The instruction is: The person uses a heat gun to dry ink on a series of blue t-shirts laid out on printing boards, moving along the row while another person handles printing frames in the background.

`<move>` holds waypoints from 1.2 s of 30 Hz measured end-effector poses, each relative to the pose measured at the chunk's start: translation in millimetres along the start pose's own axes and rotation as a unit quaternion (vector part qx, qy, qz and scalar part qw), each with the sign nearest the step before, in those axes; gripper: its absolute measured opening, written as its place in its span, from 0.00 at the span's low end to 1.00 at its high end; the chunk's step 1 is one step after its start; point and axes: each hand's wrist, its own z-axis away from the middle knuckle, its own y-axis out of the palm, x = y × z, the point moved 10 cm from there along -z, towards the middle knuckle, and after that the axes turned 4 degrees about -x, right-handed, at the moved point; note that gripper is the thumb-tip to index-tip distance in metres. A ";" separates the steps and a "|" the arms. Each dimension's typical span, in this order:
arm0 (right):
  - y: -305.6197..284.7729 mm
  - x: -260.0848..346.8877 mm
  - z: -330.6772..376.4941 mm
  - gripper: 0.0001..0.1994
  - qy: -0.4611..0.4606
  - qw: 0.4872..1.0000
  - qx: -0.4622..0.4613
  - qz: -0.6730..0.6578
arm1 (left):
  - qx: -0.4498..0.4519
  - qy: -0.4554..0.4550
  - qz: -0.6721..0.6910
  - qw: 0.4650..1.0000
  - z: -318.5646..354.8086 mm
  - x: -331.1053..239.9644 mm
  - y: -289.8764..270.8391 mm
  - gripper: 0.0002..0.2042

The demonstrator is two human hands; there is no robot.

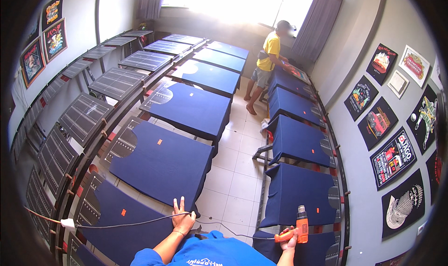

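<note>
My right hand [289,241] grips the handle of an orange heat gun [302,229], whose grey nozzle points away from me. The gun is above a navy fabric panel on the right row. To the left, my left hand [183,219] has its fingers stretched apart at the near right corner of a navy shirt panel [161,161] spread over a flat board. A dark power cord [135,222] crosses that hand; whether the fingers press on it I cannot tell. The cord runs left to a white plug connector [68,224] and also trails past my body toward the gun.
Two rows of boards carry navy fabric, each piece with a small orange mark, along a tiled aisle [228,172]. Dark perforated panels [116,83] stand at left. A person in a yellow shirt [272,47] works at the far right row. Prints [393,158] hang on the right wall.
</note>
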 end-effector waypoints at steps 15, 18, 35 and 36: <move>6.2 -0.3 2.3 0.19 -0.002 1.000 0.008 0.002 | -0.017 0.005 -0.007 1.000 0.6 -1.2 -5.1 0.16; 2.3 -0.2 1.1 0.19 -0.002 1.000 0.007 0.002 | -0.022 -0.001 0.004 1.000 0.0 -2.2 -7.5 0.16; -2.7 0.0 -1.5 0.20 -0.008 1.000 0.001 0.004 | -0.019 -0.001 -0.008 1.000 -0.1 -2.7 -7.8 0.15; -2.0 0.5 -1.2 0.20 -0.010 1.000 0.002 0.005 | -0.020 0.000 -0.011 1.000 -0.2 -3.3 -8.0 0.15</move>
